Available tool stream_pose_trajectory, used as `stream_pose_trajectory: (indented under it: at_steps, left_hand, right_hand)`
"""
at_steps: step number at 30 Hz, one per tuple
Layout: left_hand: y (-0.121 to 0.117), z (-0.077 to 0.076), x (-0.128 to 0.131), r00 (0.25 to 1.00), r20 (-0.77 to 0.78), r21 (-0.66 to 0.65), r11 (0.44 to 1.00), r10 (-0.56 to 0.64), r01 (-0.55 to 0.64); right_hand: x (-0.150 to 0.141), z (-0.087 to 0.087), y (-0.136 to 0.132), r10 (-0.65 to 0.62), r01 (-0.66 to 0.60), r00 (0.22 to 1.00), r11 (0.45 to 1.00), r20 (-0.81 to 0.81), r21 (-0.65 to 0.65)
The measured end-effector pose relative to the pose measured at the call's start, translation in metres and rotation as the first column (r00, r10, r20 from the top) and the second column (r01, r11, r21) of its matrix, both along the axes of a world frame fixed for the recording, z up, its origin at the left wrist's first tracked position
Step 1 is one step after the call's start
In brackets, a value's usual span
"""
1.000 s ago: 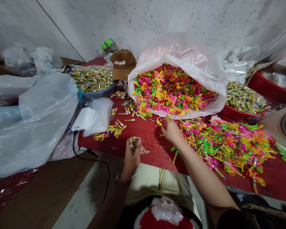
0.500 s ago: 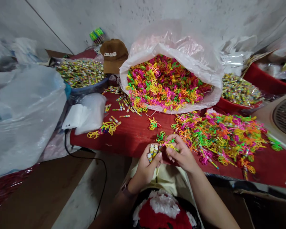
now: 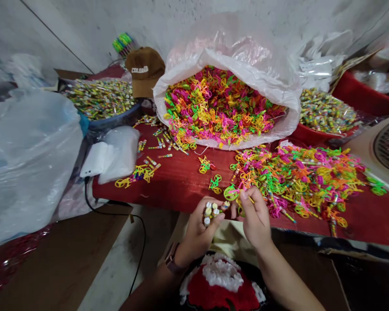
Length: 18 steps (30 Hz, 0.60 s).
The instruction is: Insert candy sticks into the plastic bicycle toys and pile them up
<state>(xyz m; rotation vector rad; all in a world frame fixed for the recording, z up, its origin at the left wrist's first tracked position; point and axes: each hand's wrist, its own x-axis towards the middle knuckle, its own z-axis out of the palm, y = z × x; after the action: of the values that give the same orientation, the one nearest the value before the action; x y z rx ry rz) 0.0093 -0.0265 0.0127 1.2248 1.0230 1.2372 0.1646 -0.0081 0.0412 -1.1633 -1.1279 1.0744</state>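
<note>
My left hand (image 3: 199, 231) is closed around a small bundle of wrapped candy sticks (image 3: 211, 211), their ends sticking up above my fingers. My right hand (image 3: 254, 216) pinches a green plastic toy bicycle (image 3: 231, 192) and holds it right beside the bundle. Both hands hover at the near edge of the red table (image 3: 181, 181). A heap of finished coloured bicycles (image 3: 298, 177) lies on the table to the right. Behind it a big plastic bag (image 3: 272, 77) lies open, full of loose bicycles (image 3: 217, 103).
Two loose bicycles (image 3: 210, 172) lie just beyond my hands. A basin of candy sticks (image 3: 100, 97) and a brown cap (image 3: 144, 69) stand at the back left, a red basin of candy (image 3: 327, 114) at the right. A white charger (image 3: 95, 160) and clear bags (image 3: 29, 151) sit left.
My right hand came back from the table near the bag with a bicycle and met my left hand at the table's edge. The left hand rose slightly with its candy bundle.
</note>
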Motion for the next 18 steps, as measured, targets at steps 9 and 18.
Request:
stream_pose_trajectory:
  at_steps: [9,18]
  left_hand:
    - [-0.003,0.005,0.007,0.994,0.005,0.075,0.991,0.111,-0.111]
    - [-0.003,-0.001,0.006,0.972,-0.080,0.342,0.922,0.221,-0.182]
  right_hand:
    - [-0.007,-0.003,-0.006,-0.041,0.032,0.993,0.996,0.114,0.083]
    - [-0.013,-0.007,-0.014,-0.129,0.122,0.989,0.988,0.069,0.092]
